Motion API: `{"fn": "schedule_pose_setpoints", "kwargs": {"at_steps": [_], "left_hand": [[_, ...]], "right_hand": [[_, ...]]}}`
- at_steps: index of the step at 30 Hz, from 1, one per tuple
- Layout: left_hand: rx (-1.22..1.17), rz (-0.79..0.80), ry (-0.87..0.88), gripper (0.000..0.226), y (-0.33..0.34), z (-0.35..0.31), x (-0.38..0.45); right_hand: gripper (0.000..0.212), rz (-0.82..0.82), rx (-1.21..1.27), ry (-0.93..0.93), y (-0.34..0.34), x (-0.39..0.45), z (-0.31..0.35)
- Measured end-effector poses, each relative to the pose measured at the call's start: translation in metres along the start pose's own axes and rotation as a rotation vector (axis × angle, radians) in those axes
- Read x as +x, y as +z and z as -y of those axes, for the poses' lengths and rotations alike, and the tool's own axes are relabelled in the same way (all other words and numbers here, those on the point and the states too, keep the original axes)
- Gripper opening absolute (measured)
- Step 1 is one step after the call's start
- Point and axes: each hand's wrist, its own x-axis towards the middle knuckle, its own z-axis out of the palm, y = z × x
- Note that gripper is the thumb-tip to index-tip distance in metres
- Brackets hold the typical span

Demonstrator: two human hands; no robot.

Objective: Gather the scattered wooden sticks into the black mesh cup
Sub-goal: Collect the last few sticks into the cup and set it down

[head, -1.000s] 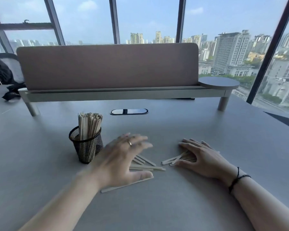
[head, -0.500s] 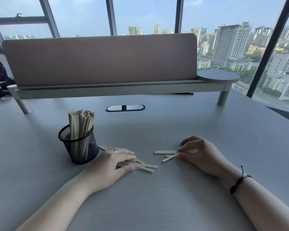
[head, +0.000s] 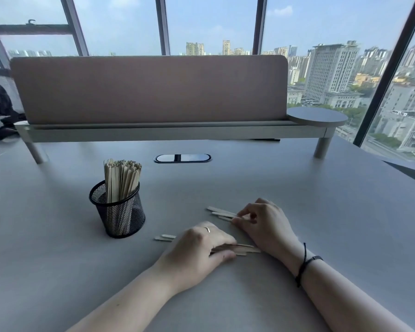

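- Black mesh cup (head: 117, 212): upright on the grey worktop (head: 321, 200), packed with sticks, bare surface all round.
- Left hand (head: 197, 252): fingers closed on a flat bundle of wooden sticks (head: 246, 248).
- Right hand (head: 264, 224): fingers pinching more sticks (head: 219, 213) lying on the worktop.

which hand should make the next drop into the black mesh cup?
Probably left. The left hand already pinches a bundle of flat wooden sticks and sits nearer the black mesh cup. The right hand, farther from the cup, is only fingering a few sticks on the grey table.
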Motion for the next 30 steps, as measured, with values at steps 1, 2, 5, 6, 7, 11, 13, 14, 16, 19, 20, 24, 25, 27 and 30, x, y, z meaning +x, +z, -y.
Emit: {"fn": "schedule_pose_setpoints", "kwargs": {"at_steps": [1, 2, 5, 6, 7, 11, 13, 14, 16, 19, 20, 24, 25, 27, 30], "left_hand": [[0.007, 0.003, 0.011, 0.026, 0.002, -0.004, 0.003], [0.009, 0.002, 0.017, 0.029, 0.001, -0.007, 0.004], [0.128, -0.081, 0.022, 0.049, -0.007, -0.007, 0.001], [0.210, -0.115, 0.004, 0.055, -0.012, -0.004, -0.002], [0.275, -0.116, -0.041, 0.065, -0.018, -0.001, -0.005], [0.388, 0.090, -0.308, 0.107, -0.040, 0.024, -0.021], [0.383, 0.155, -0.390, 0.111, -0.042, 0.032, -0.023], [0.375, 0.173, -0.415, 0.112, -0.040, 0.033, -0.023], [0.379, 0.191, -0.419, 0.110, -0.036, 0.032, -0.019], [0.368, 0.205, -0.371, 0.105, -0.028, 0.027, -0.013], [0.352, 0.198, -0.356, 0.104, -0.026, 0.025, -0.011], [0.295, 0.156, -0.296, 0.100, -0.015, 0.018, -0.006], [0.279, 0.141, -0.282, 0.097, -0.014, 0.017, -0.005], [0.253, 0.118, -0.263, 0.092, -0.012, 0.016, -0.003], [0.248, 0.108, -0.268, 0.088, -0.011, 0.014, -0.002]], "right_hand": [[0.015, 0.016, 0.027, -0.006, 0.004, 0.000, 0.007], [0.014, 0.039, 0.064, -0.021, 0.007, 0.000, 0.015], [0.014, 0.083, 0.206, -0.084, 0.007, -0.005, 0.032], [0.017, 0.047, 0.222, -0.105, 0.004, -0.008, 0.032], [0.019, -0.015, 0.215, -0.114, -0.002, -0.010, 0.031], [0.030, -0.036, 0.175, 0.048, -0.022, -0.018, 0.008], [0.046, 0.128, 0.093, 0.075, -0.022, -0.020, 0.001], [0.055, 0.193, 0.058, 0.063, -0.020, -0.021, 0.000], [0.064, 0.263, 0.063, 0.041, -0.013, -0.021, 0.006], [0.064, 0.287, 0.136, -0.003, -0.001, -0.019, 0.027], [0.058, 0.284, 0.159, -0.007, 0.001, -0.017, 0.034], [0.046, 0.225, 0.267, 0.030, 0.010, -0.006, 0.053], [0.050, 0.212, 0.315, 0.057, 0.013, -0.003, 0.054], [0.055, 0.182, 0.449, 0.109, 0.018, 0.002, 0.056], [0.057, 0.143, 0.746, 0.172, 0.022, 0.006, 0.057]]}}
